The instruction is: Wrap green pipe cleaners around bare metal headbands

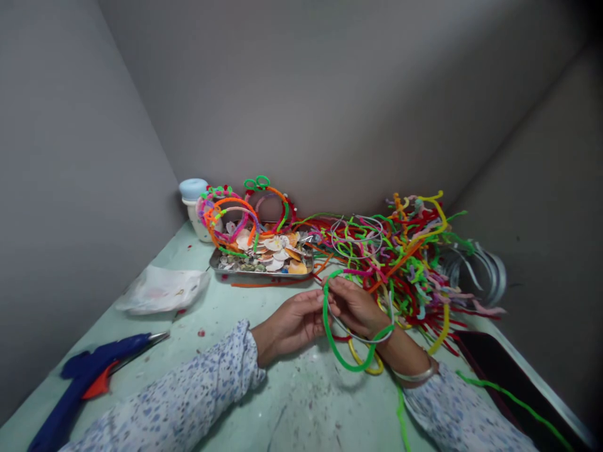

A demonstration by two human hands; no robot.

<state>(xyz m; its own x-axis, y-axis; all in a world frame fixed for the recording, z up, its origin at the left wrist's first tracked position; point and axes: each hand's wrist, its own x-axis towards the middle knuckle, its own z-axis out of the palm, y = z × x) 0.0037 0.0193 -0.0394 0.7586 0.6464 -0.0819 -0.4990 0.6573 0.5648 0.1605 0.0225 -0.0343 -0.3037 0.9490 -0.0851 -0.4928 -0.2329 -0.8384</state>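
Note:
A green pipe cleaner (330,336) bends in a wide loop in front of my hands, its far end crossing a thin silver hoop (377,341). My left hand (299,323) has its thumb and fingers closed at the near-left side of the loop, pinching the pipe cleaner. Just to the right, my right hand (353,304) grips the pipe cleaner and the hoop together near the top; some of its fingertips are hidden behind the green strand. A yellow pipe cleaner (372,369) curls on the table beneath.
Behind lie a heap of coloured pipe cleaners (409,251) and a metal tray (261,272) of shells with decorated headbands (235,204). Silver headbands (490,276) and a dark phone-like slab (509,376) are right. Left are a blue glue gun (94,364), plastic packet (160,289) and lidded cup (194,191).

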